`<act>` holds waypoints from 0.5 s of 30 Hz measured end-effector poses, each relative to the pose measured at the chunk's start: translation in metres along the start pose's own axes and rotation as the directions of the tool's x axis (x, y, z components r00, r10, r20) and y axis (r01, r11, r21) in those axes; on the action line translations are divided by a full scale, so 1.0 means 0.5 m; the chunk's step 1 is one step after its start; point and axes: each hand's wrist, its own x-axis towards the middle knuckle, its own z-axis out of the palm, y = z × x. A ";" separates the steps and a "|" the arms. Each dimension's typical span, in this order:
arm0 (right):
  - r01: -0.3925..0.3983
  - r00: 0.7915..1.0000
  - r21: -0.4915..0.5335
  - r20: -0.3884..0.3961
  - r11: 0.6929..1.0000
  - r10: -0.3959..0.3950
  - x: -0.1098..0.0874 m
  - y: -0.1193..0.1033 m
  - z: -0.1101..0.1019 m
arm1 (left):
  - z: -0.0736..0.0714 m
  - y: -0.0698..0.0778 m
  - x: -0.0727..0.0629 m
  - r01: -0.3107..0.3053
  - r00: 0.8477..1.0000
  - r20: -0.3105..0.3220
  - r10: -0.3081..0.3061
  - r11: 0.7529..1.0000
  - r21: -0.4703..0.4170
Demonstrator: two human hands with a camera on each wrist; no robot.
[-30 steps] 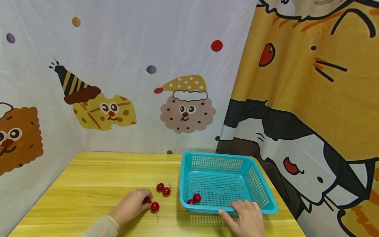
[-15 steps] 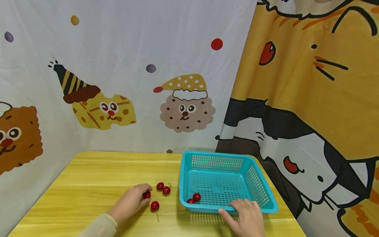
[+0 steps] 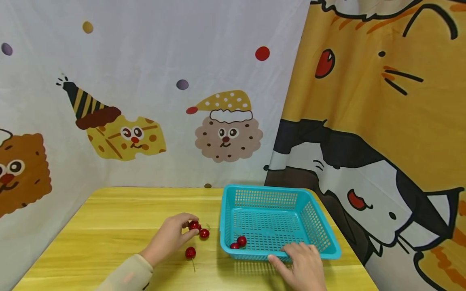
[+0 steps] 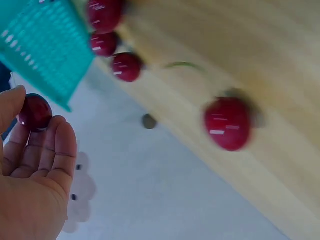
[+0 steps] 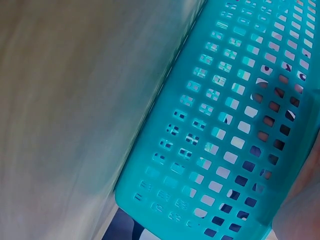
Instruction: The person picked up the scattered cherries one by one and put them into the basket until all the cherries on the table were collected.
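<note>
My left hand [image 3: 168, 237] pinches a dark red cherry [image 4: 35, 113] between thumb and fingertips, over the table near the other cherries. Beside those fingertips in the head view lies a cherry [image 3: 204, 234] with a stem. Closer to me, another cherry [image 3: 190, 253] rests with its stem pointing toward me. My right hand [image 3: 303, 266] grips the near rim of a turquoise plastic basket [image 3: 267, 221], fingers over the edge and thumb outside. Two cherries [image 3: 241, 241] sit in the basket's near left corner. In the left wrist view a larger-looking cherry [image 4: 227, 123] lies on the wood.
The yellow wood-grain table [image 3: 120, 214] carries everything, with the basket toward its right side. Behind it hangs a white cloth [image 3: 145, 60] printed with cartoon snacks. An orange cartoon curtain [image 3: 349, 101] hangs at the right.
My left hand has moved forward and to the right with the cherry, away from the nearer stemmed cherry. The right hand and basket stay in place.
</note>
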 end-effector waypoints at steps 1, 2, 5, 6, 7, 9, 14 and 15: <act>0.001 1.000 0.002 0.000 1.000 -0.001 0.000 0.001 0.000 | 0.001 0.009 0.007 -0.019 1.000 -0.010 0.019 1.000 -0.010; 0.005 1.000 0.001 -0.003 1.000 -0.005 0.001 0.001 0.000 | 0.002 0.019 0.015 -0.035 0.999 -0.017 0.035 0.999 -0.021; 0.018 1.000 0.003 -0.013 1.000 -0.018 0.000 0.003 0.001 | 0.010 0.055 0.039 -0.073 0.997 -0.014 0.072 0.995 -0.071; 0.020 1.000 0.003 -0.017 1.000 -0.020 0.000 0.004 0.002 | 0.015 0.066 0.047 -0.084 0.996 -0.008 0.084 0.993 -0.086; 0.024 0.999 0.005 -0.022 1.000 -0.024 0.000 0.004 0.002 | 0.020 0.078 0.056 -0.090 0.996 0.002 0.091 0.991 -0.097; 0.032 0.999 0.004 -0.032 0.999 -0.032 -0.001 0.005 0.003 | 0.032 0.100 0.074 -0.099 0.994 0.032 0.103 0.988 -0.119; 0.046 0.998 0.002 -0.051 0.999 -0.046 -0.001 0.005 0.005 | 0.068 0.149 0.125 -0.144 0.981 0.114 0.158 0.983 -0.116; 0.047 0.998 0.002 -0.052 0.999 -0.047 0.000 0.005 0.005 | 0.076 0.158 0.135 -0.158 0.977 0.126 0.171 0.982 -0.103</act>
